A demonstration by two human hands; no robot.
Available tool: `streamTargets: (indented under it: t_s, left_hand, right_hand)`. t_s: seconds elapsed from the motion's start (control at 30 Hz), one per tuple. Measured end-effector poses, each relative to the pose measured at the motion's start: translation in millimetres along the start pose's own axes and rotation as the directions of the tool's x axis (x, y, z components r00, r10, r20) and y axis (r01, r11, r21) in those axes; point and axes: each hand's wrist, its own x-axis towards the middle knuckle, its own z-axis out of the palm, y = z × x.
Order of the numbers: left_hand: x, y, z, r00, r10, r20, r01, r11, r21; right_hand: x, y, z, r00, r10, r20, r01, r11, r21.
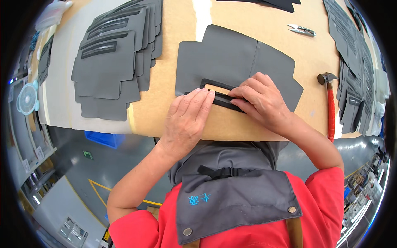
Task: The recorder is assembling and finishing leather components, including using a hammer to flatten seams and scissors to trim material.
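A dark grey sheet panel point(225, 53) with notched corners lies flat in front of me on the tan tabletop. Near its close edge is a long slot edged with a black strip point(223, 100), and the tan surface shows through the slot. My left hand point(184, 120) lies with straight fingers over the left end of the strip, fingertips pressing on it. On the strip's right part, my right hand point(264, 101) has its thumb and curled fingers pinched at the edge. The fingers partly hide the strip's ends.
A fanned stack of similar grey panels point(107, 68) lies to the left, another stack point(351, 49) along the right edge. Thread snips point(302, 30) rest at the far right. A red-handled hammer point(331, 107) lies right of my arm. Below the table's left edge sits a blue bin point(105, 139).
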Motion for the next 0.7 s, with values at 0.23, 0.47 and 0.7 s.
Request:
streamTargets:
  t_s: [0.23,0.47,0.7]
  left_hand:
    - [5,3,-1,0.998,-0.058,0.029,0.059,0.997,-0.056]
    - [6,10,-4,0.998,0.026,0.048,-0.023,0.998,-0.064]
    - [5,15,-4,0.996,0.016,0.084,-0.01,0.997,-0.078]
  right_hand:
    - [-10,4,-1,1.0,-0.012,-0.004,0.012,0.999,0.041]
    - [-8,1,-6,0.991,-0.131,0.018,0.133,0.983,-0.124]
    - [6,-4,-30,0.952,0.122,0.281,-0.161,0.98,0.121]
